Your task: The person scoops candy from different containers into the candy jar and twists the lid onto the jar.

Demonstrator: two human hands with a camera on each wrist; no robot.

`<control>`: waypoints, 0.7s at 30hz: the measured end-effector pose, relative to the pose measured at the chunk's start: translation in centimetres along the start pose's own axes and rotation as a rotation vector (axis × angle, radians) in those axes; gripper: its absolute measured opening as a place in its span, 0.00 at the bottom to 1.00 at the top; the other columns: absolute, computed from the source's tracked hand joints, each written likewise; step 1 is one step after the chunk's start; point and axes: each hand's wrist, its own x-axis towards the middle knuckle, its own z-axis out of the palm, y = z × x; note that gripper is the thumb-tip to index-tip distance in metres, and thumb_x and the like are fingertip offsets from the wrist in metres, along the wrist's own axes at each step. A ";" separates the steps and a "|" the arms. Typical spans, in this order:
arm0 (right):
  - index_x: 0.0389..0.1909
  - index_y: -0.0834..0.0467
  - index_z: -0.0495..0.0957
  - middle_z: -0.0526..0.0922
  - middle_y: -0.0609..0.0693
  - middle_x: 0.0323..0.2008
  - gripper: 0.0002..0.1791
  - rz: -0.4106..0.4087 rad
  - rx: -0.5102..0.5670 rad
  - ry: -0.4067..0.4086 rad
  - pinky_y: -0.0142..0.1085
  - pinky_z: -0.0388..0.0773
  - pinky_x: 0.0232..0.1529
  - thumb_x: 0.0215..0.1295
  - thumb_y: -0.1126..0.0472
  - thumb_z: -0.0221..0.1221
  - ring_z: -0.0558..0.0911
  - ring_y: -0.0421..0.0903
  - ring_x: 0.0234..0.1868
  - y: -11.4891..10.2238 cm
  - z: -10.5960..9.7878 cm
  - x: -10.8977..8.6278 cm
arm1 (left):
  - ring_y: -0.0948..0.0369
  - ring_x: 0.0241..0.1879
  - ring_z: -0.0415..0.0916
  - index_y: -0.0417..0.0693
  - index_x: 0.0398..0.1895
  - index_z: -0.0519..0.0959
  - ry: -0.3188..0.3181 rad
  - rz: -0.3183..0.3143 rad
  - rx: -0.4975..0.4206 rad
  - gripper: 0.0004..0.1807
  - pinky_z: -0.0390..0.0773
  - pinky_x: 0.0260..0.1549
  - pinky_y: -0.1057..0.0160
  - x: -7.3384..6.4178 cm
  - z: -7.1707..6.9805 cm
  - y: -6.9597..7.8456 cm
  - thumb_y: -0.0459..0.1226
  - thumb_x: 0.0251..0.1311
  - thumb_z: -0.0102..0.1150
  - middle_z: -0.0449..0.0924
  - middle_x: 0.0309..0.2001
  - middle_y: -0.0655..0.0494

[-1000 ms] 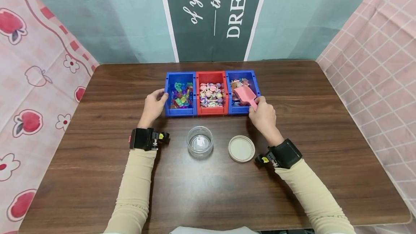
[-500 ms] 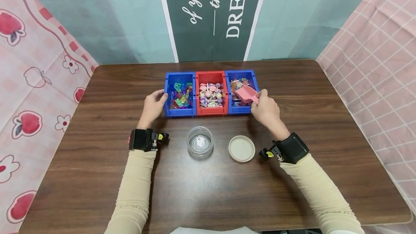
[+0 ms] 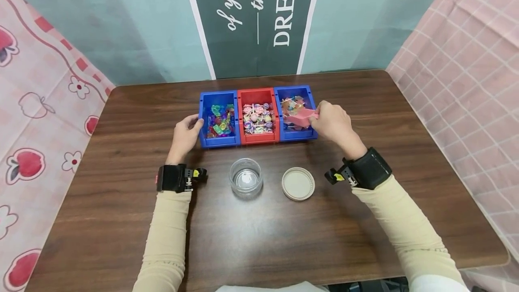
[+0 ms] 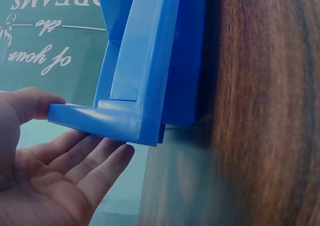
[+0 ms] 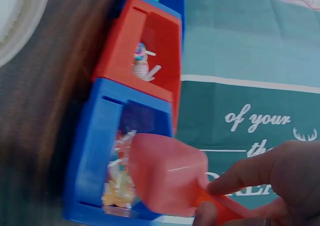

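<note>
My left hand (image 3: 184,136) grips the outer wall of the left blue bin (image 3: 220,142), thumb on one side and fingers on the other in the left wrist view. Translucent coloured pieces (image 3: 220,120) fill that bin. With my right hand (image 3: 334,123) I hold a pink scoop (image 3: 301,116) by its handle, its bowl inside the right blue bin (image 3: 298,136). Small coloured candies with white sticks (image 5: 119,178) lie there beside the scoop. Between the blue bins stands a red bin (image 3: 259,138) of miniature lollipops (image 3: 258,118).
An uncovered clear jar (image 3: 246,178) stands on the brown table (image 3: 251,238) in front of the bins. To its right lies a round cream lid (image 3: 298,184). A printed cloth backdrop (image 3: 259,21) hangs behind the table.
My right hand has shifted right and up, turning the scoop from a slant to nearly sideways over the candies. My left hand keeps its grip on the bin. The head view has shifted slightly.
</note>
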 end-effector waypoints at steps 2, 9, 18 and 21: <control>0.34 0.67 0.74 0.72 0.56 0.24 0.16 0.010 -0.015 -0.028 0.35 0.63 0.21 0.65 0.55 0.55 0.71 0.51 0.26 -0.4 -0.5 0.2 | 0.47 0.66 0.69 0.36 0.66 0.67 0.002 -0.006 -0.002 0.26 0.68 0.67 0.49 0.0 -0.1 -0.1 0.43 0.72 0.45 0.70 0.65 0.37; 0.14 0.59 0.70 0.63 0.45 0.13 0.22 0.046 -0.053 -0.070 0.35 0.62 0.20 0.63 0.50 0.59 0.68 0.47 0.24 -1.3 -2.4 1.1 | 0.47 0.65 0.69 0.37 0.66 0.67 -0.001 -0.007 -0.004 0.26 0.69 0.67 0.49 0.1 0.0 -0.2 0.44 0.72 0.45 0.71 0.65 0.38; 0.14 0.58 0.72 0.66 0.45 0.13 0.23 0.068 -0.096 -0.121 0.36 0.65 0.22 0.58 0.47 0.63 0.70 0.48 0.27 -2.0 -3.8 3.0 | 0.47 0.65 0.70 0.36 0.65 0.68 0.006 -0.009 -0.002 0.26 0.70 0.66 0.49 0.1 -0.1 -0.2 0.44 0.72 0.45 0.72 0.64 0.37; 0.16 0.59 0.72 0.66 0.45 0.14 0.22 0.084 -0.111 -0.145 0.36 0.65 0.22 0.58 0.47 0.63 0.69 0.48 0.27 -2.1 -4.1 3.6 | 0.47 0.64 0.70 0.36 0.65 0.68 0.006 -0.005 -0.005 0.26 0.70 0.66 0.49 0.2 0.0 -0.2 0.44 0.72 0.46 0.72 0.64 0.37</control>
